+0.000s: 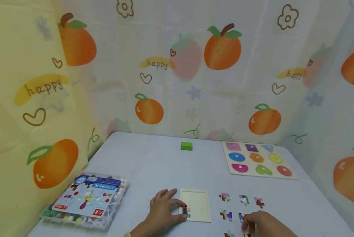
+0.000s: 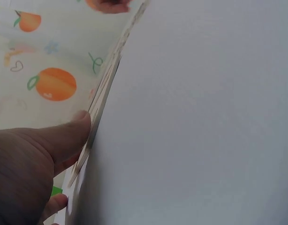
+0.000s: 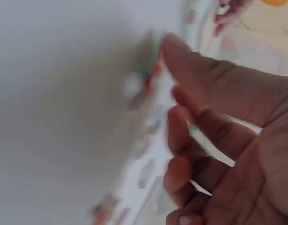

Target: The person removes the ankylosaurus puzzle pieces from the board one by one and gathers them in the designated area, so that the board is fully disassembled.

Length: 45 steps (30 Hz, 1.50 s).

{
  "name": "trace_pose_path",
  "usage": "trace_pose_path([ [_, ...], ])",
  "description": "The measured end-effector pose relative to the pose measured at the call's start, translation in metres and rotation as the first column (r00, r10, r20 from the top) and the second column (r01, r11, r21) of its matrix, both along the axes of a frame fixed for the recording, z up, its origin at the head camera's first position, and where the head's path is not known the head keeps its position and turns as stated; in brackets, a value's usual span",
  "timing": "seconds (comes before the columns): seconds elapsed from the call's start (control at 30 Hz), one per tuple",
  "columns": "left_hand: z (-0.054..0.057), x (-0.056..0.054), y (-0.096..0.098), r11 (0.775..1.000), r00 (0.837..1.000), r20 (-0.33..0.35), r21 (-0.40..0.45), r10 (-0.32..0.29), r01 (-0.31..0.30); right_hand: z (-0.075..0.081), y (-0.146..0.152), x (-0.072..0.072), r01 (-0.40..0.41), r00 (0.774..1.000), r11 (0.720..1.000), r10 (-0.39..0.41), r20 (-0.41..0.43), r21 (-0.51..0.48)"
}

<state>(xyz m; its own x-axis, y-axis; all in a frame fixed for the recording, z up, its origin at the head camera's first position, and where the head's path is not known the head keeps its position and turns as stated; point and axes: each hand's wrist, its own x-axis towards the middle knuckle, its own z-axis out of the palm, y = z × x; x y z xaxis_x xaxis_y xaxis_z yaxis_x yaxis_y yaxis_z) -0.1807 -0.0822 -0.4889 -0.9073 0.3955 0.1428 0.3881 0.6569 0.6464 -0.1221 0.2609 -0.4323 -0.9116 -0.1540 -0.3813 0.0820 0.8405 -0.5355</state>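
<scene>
A small cream puzzle tray (image 1: 199,206) lies on the table, with one jigsaw piece (image 1: 188,211) in its lower left corner. My left hand (image 1: 163,210) grips that corner, index fingertip beside the piece and thumb on the rim; in the left wrist view the thumb (image 2: 71,136) presses along the tray's edge. To the right, my right hand (image 1: 260,223) is low over loose pieces, fingers bent. A blurred jigsaw piece (image 3: 149,70) is by the thumb tip in the right wrist view; whether it is pinched cannot be told. Another loose piece (image 1: 226,215) lies nearby.
Several more jigsaw pieces (image 1: 243,199) are spread right of the tray. A clear box of molecule-model parts (image 1: 85,200) stands at the left. Farther back are a green block (image 1: 186,146) and a shape-puzzle board (image 1: 233,168). Printed curtains (image 1: 177,98) enclose the table.
</scene>
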Motion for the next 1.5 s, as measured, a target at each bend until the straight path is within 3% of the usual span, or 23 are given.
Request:
trace_pose_path([
  [0.1,0.001,-0.001,-0.001,1.0,1.0,0.023,0.008,-0.01,0.009,0.013,-0.016,-0.006,-0.036,0.998,0.999,0.035,-0.062,-0.029],
  [0.17,0.0,-0.003,-0.001,1.0,0.999,0.035,0.007,-0.01,0.01,0.018,-0.031,-0.016,-0.13,0.985,0.99,0.123,-0.125,-0.047],
  [0.23,0.001,-0.006,-0.001,1.0,0.999,0.042,-0.014,-0.011,0.012,0.019,-0.05,-0.027,-0.224,0.961,0.974,0.214,-0.178,-0.035],
  [0.33,0.0,-0.01,-0.002,0.997,0.999,0.03,-0.07,-0.017,0.019,0.012,-0.085,-0.042,-0.314,0.913,0.947,0.321,-0.25,0.067],
  [0.47,0.0,-0.011,-0.002,0.993,0.999,0.016,-0.114,-0.039,0.04,-0.003,-0.116,-0.053,-0.373,0.863,0.909,0.414,-0.29,0.188],
  [0.67,0.0,-0.01,-0.001,0.992,0.999,0.013,-0.12,-0.04,0.041,-0.006,-0.132,-0.059,-0.402,0.838,0.892,0.45,-0.309,0.208],
  [0.8,0.001,-0.009,-0.003,0.994,0.999,-0.019,-0.108,-0.033,0.03,-0.005,-0.137,-0.062,-0.397,0.844,0.9,0.435,-0.313,0.181],
  [1.03,0.002,-0.007,-0.007,0.996,0.999,-0.036,-0.089,-0.03,0.027,-0.002,-0.142,-0.065,-0.348,0.89,0.929,0.369,-0.27,0.123],
  [1.2,0.001,-0.005,-0.009,0.996,0.999,-0.028,-0.092,-0.014,0.011,-0.003,-0.142,-0.068,-0.356,0.88,0.926,0.378,-0.286,0.127],
  [1.5,0.001,-0.005,-0.009,0.995,1.0,0.019,-0.095,0.01,-0.009,0.001,-0.134,-0.074,-0.439,0.853,0.892,0.452,-0.261,0.11],
])
